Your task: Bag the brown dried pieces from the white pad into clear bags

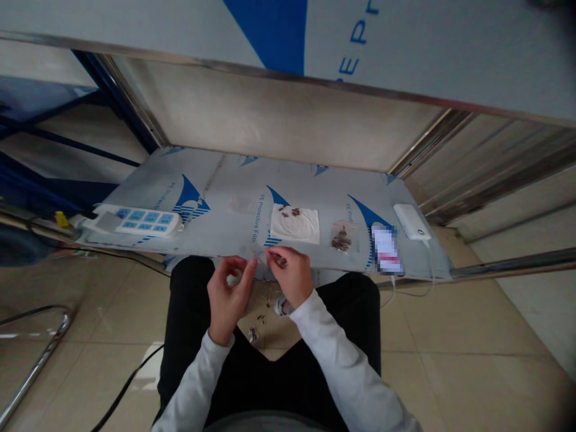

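My left hand (228, 293) and my right hand (291, 276) meet at the near edge of a low bench covered in protective film (216, 192). Between their fingertips they pinch a small clear plastic bag (263, 259), with a tiny dark part at my right fingertips. Just beyond the hands lies a white tissue (295, 224) with a few small brown parts on it. To its right sits a small clear bag of brown parts (341, 237). An empty-looking clear bag (243, 204) lies to the tissue's left.
A white and blue power strip (139, 221) lies at the bench's left end. A phone (387, 251) and a white power bank (411, 222) with a cable lie at the right. Several small parts (255, 329) lie on the tiled floor between my knees. A metal chair leg (40, 354) is at left.
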A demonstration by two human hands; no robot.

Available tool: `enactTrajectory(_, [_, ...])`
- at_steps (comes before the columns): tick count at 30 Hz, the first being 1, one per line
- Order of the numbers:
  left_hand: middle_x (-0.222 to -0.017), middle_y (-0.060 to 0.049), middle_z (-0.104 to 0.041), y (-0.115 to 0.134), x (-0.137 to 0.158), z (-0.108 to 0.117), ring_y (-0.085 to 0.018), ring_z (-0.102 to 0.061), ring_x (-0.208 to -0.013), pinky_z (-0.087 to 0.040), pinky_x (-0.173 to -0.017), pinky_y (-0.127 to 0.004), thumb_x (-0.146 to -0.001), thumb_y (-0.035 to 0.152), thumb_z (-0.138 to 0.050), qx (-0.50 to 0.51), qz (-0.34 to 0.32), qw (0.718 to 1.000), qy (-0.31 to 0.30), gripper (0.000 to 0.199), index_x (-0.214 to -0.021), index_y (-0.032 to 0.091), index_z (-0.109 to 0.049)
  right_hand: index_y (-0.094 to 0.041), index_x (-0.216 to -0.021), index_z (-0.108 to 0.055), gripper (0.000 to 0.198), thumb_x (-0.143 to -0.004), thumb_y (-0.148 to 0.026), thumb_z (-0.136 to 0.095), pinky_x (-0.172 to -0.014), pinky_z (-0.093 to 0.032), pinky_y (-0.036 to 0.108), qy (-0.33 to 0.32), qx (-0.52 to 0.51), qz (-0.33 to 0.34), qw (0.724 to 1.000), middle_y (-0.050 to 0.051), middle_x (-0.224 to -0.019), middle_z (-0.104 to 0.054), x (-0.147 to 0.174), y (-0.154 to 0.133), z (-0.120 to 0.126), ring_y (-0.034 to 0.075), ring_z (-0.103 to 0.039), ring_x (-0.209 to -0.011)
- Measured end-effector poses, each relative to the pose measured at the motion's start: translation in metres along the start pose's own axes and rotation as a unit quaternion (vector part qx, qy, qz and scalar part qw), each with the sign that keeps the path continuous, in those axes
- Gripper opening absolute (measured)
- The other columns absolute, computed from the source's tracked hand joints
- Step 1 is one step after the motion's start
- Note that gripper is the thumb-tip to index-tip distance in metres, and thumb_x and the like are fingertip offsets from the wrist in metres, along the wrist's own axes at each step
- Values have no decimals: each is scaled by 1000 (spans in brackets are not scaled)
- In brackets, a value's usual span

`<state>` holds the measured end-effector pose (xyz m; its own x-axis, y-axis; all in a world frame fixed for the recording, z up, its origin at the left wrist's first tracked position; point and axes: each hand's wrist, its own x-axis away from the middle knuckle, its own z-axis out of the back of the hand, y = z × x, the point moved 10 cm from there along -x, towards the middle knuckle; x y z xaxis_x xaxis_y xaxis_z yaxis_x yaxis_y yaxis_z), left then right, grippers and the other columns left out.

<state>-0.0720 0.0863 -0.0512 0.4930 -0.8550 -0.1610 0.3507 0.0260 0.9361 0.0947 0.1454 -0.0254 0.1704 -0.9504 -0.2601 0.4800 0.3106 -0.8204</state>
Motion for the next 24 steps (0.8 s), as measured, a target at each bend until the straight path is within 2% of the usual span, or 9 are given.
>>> enactTrajectory(2, [-77,-2,-67,1,12,-22,-15,-63,-71,-50,-68,-25,-79,40,-65,51,30,996,-71,23,-81,17,-64,-21,-94,-74,18,-84,-15,-59,-78,-53,34,-11,66,38,997,7,-89,-75,15,-14,-1,21,-67,-82])
enactTrajectory(4, [-81,-4,-71,-2,20,-35,-17,-66,-76,-52,-71,-26,-79,40,-64,109,66,987,-102,24,-84,17,-67,-21,-101,-73,25,-83,-12,-58,-83,-52,35,-34,80,51,995,7,-95,-74,25,-18,-3,22,-67,-88])
enactTrajectory(7, [-83,-5,-73,-9,27,-42,-19,-68,-77,-53,-69,-26,-77,40,-65,143,101,977,-120,25,-84,16,-69,-20,-113,-68,34,-80,-15,-62,-88,-53,34,-85,6,32,996,7,-107,-72,35,-9,-3,21,-67,-95])
enactTrajectory(10, [-83,-6,-74,-7,30,-46,-19,-69,-78,-53,-71,-26,-80,39,-61,110,89,976,-168,25,-83,16,-70,-20,-117,-66,38,-81,-27,-66,-84,-55,34,-122,-96,-33,987,6,-106,-73,45,15,-3,21,-69,-92])
enactTrajectory(13, [-83,-6,-74,6,36,-50,-18,-69,-76,-51,-69,-24,-83,39,-56,16,37,971,-237,26,-87,17,-70,-20,-104,-72,26,-85,-33,-61,-75,-58,32,-116,-140,-84,980,5,-94,-76,54,36,-2,20,-71,-82])
enactTrajectory(15, [-78,-4,-73,13,40,-52,-16,-67,-69,-47,-63,-23,-84,37,-53,-100,3,959,-266,25,-83,18,-69,-20,-96,-74,20,-87,-28,-58,-71,-57,30,-99,-107,-88,985,4,-88,-76,58,43,1,19,-72,-76])
enactTrajectory(17, [-71,-3,-71,16,43,-52,-16,-65,-61,-41,-57,-23,-84,34,-51,-234,-17,934,-269,23,-75,20,-67,-20,-100,-71,20,-86,-19,-57,-71,-57,29,-72,-46,-72,994,4,-88,-76,60,43,7,18,-71,-74])
enactTrajectory(21, [-65,-5,-69,20,47,-54,-18,-63,-55,-27,-49,-25,-86,29,-47,-387,-41,883,-262,26,-66,21,-61,-21,-106,-64,28,-85,-7,-55,-82,-56,30,-58,24,34,997,5,-104,-72,63,21,14,18,-70,-90])
enactTrajectory(24, [-66,-5,-68,25,48,-58,-19,-63,-55,-23,-49,-26,-87,28,-45,-374,-73,887,-261,26,-67,21,-58,-23,-101,-66,30,-84,-2,-54,-90,-54,30,-119,66,115,984,5,-114,-68,67,3,11,17,-66,-102])
